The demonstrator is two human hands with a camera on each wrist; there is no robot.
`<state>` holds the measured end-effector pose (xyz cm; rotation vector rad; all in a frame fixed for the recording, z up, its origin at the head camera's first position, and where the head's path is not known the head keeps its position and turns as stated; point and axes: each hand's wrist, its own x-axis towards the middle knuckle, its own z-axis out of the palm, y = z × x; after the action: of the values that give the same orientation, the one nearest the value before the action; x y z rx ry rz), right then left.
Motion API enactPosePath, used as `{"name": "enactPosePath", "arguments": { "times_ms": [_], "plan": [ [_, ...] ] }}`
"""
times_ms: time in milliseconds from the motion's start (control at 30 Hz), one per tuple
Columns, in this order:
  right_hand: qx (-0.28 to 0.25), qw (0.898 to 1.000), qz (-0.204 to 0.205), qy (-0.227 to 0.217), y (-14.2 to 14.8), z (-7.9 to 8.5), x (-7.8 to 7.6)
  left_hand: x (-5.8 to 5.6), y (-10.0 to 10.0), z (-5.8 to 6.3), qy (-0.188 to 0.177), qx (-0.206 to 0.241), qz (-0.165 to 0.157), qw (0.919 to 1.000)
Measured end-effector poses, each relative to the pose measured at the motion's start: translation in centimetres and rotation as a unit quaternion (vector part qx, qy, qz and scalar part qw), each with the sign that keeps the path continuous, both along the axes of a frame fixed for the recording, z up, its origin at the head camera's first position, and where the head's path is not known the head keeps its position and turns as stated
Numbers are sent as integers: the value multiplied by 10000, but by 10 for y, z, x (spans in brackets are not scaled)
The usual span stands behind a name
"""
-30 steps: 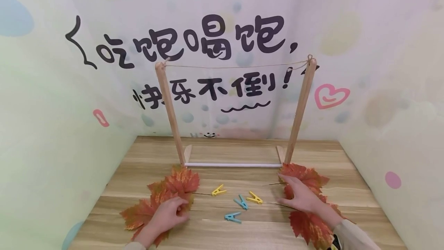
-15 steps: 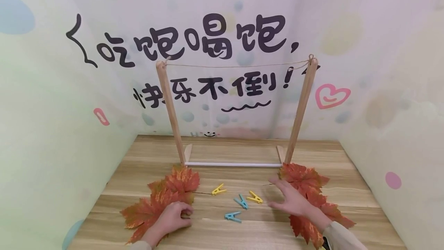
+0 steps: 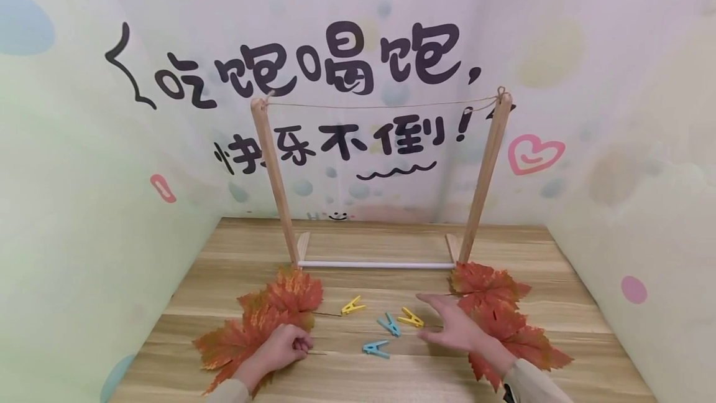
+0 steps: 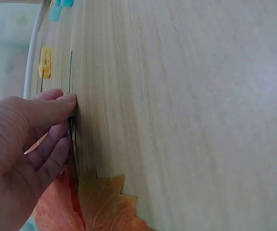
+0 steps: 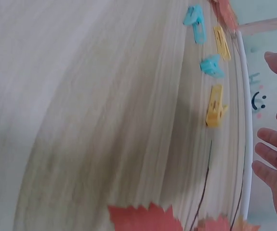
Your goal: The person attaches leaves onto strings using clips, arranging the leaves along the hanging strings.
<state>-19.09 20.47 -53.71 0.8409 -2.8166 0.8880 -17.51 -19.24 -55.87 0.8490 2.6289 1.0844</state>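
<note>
My left hand (image 3: 286,348) pinches the thin stem (image 4: 71,125) of an orange-red artificial maple leaf (image 4: 109,207) between thumb and fingertips. Several such maple leaves (image 3: 229,341) lie overlapped under and around that hand. My right hand (image 3: 455,326) hovers with fingers spread and holds nothing, its fingertips close to a yellow clothespin (image 3: 412,318). Beneath and behind it lies a second group of red maple leaves (image 3: 528,344), stems pointing inward. Between the hands lie two blue clothespins, one nearer me (image 3: 376,349) and one farther (image 3: 389,326), and another yellow clothespin (image 3: 352,306).
A wooden frame stands at the back, with a left post (image 3: 275,182), a right post (image 3: 485,179), a white rod (image 3: 375,265) low between them and a string (image 3: 363,107) across the top. Printed walls enclose the wooden table (image 3: 358,384) behind and at both sides.
My right hand has moved left from the right-hand leaves toward the clothespins. My left fingers have closed on a leaf stem, staying nearly in place. The clothespins lie as before.
</note>
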Motion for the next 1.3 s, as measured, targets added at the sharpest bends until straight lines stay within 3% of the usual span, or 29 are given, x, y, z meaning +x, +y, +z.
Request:
{"name": "enactPosePath", "arguments": {
  "times_ms": [233, 633, 900, 1200, 1300],
  "plan": [
    [-58, 9993, 138, -330, -13, 0, 2, -2, 3, 15, 465, -7, -256, 9986],
    [-13, 9990, 420, -131, -31, -9, 4, -12, 3, 60, 532, -15, 30, 9986],
    [-53, 9975, 690, -129, -50, -11, 7, -24, -2, 98, 520, -193, 379, 9977],
    [-76, 9935, 957, -606, -70, -14, 13, -40, 1, 138, 396, 24, 506, 9979],
    [-8, 9929, 1091, -469, -73, -17, 15, -44, 3, 153, 466, 65, 564, 9973]
  ]
}}
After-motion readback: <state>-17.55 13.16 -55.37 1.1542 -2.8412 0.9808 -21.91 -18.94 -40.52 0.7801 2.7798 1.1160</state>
